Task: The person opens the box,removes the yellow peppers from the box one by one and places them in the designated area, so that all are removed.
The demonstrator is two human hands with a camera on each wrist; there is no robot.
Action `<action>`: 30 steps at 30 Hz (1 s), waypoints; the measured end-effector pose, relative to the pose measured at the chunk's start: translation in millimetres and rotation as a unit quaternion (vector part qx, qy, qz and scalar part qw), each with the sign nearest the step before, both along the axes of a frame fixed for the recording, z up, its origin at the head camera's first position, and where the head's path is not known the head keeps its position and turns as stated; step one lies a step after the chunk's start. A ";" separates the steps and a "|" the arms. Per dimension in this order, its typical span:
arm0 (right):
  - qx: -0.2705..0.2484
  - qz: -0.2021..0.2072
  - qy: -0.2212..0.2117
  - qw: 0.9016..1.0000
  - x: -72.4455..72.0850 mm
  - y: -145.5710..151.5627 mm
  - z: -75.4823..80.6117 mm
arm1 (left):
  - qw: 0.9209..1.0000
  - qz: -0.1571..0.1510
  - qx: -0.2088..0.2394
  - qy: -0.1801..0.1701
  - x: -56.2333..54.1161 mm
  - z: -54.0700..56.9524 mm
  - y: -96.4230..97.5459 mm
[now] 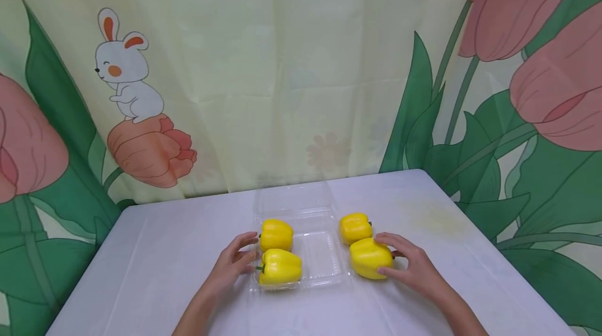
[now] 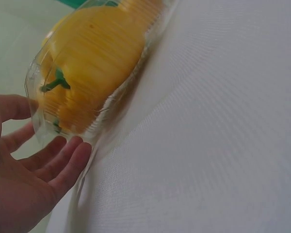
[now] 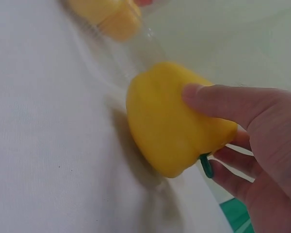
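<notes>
My right hand point(image 1: 411, 265) grips a yellow bell pepper point(image 1: 370, 258), its thumb on one side and its fingers on the far side by the green stem. Just behind that pepper lies another yellow bell pepper point(image 1: 355, 228), right of the clear plastic clamshell box point(image 1: 324, 257). Two yellow bell peppers sit in the left half of the box, a back one point(image 1: 276, 235) and a front one point(image 1: 280, 267), stems to the left. Against the box's left wall rests my left hand point(image 1: 231, 263); in the left wrist view its loosely extended fingers point(image 2: 70, 162) touch the plastic.
The box's transparent lid point(image 1: 293, 199) lies folded back toward the curtain. A white cloth covers the table point(image 1: 174, 252). Behind the table hangs a curtain point(image 1: 235, 64) printed with tulips and a rabbit.
</notes>
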State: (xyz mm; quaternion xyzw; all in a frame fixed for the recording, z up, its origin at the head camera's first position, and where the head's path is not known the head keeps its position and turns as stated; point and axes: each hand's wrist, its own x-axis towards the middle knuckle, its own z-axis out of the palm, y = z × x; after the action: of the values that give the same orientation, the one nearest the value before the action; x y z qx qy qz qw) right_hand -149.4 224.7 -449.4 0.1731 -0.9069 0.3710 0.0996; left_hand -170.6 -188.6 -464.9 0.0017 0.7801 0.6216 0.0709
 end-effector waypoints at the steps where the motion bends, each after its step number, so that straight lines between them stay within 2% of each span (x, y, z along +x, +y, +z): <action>1: 0.000 0.001 0.000 1.000 -0.2 -0.1 -0.8 | 1.000 0.000 0.000 -0.002 0.0 -0.1 -0.1; 13: -0.007 0.000 -0.017 1.000 -1.2 -4.2 -2.0 | 1.000 -0.006 0.012 0.000 0.9 -0.4 -1.0; 30: -0.009 -0.007 -0.025 1.000 -1.8 -11.4 -4.7 | 1.000 0.005 -0.003 -0.005 0.2 -3.6 -0.1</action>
State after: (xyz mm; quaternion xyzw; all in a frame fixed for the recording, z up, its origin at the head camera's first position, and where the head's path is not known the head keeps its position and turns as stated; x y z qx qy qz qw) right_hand -151.1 213.4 -454.0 0.1564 -0.9068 0.3828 0.0814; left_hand -170.4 -188.8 -468.5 -0.0055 0.7815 0.6197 0.0718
